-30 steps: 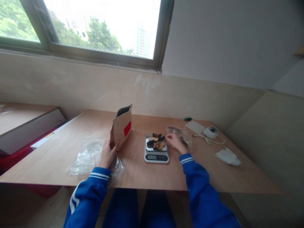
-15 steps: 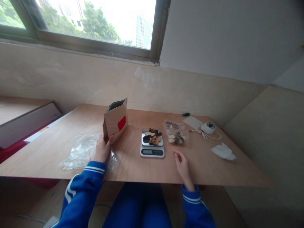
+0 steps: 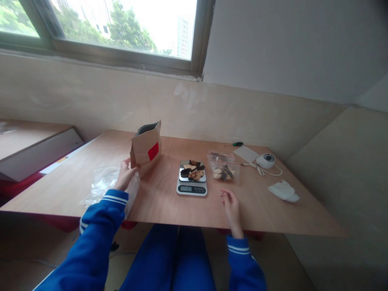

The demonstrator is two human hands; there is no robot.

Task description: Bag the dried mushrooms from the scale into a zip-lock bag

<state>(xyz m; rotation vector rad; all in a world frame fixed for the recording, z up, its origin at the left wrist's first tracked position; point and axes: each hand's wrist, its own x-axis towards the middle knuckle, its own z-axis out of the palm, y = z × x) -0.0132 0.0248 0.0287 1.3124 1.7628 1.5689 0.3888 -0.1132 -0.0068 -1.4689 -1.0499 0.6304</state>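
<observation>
My left hand (image 3: 125, 174) is closed at the lower left edge of an open, upright brown paper bag (image 3: 141, 151) with a red label. A crumpled clear plastic bag (image 3: 103, 182) lies under and beside my left forearm. On the table to the right, my right hand (image 3: 230, 204) rests with curled fingers, and nothing shows in them. Between my hands stands a white digital kitchen scale (image 3: 182, 189). Dried brown and black slices (image 3: 194, 171) lie on its platform. The scale's reading is too small to make out.
Zip bags with dried slices (image 3: 224, 173) lie right of the scale. Farther right are a white card (image 3: 246, 153), a green-handled screwdriver (image 3: 238, 144), a white round device with a cable (image 3: 265, 161) and a crumpled tissue (image 3: 284, 190). A wall borders the wooden table (image 3: 169, 210).
My left hand has slid up and slightly left along the paper bag's edge, and part of the plastic bag has shifted beside my wrist. My right hand stays nearly still. The view has tilted slightly.
</observation>
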